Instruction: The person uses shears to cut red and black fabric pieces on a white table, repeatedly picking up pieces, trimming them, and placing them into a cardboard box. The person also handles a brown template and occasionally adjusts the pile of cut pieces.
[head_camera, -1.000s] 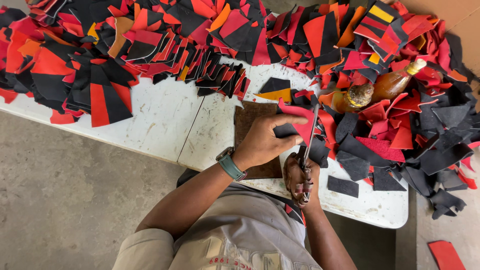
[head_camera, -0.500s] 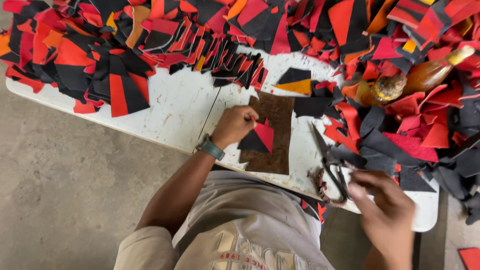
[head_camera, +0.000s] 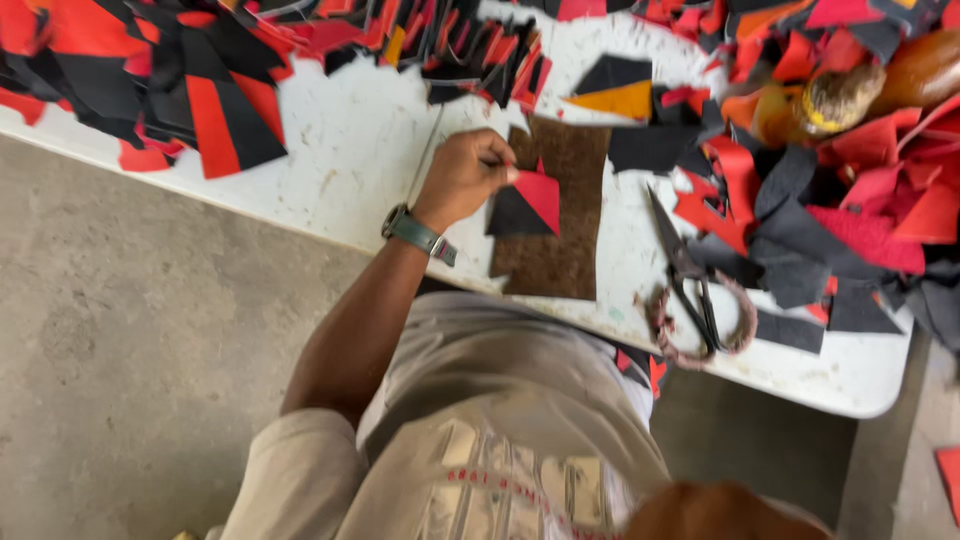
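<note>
Now left hand (head_camera: 465, 178) closed, pinching red-and-black leather piece (head_camera: 525, 203) just right of it, over brown mat (head_camera: 560, 250).

The right hand is out of the picture. The brown bottle (head_camera: 925, 70) is cut off at the edge. The left hand (head_camera: 462, 176) hides its own fingertips.

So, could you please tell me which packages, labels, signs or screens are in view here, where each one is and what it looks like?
No packages, signs or screens are in view.
Shirt print: on the person's beige shirt, bottom centre; pale blocky shapes with a thin red line, blurred.
Wristwatch: on the left hand's wrist at the white table's near edge; dark green strap, its face not visible.
</note>
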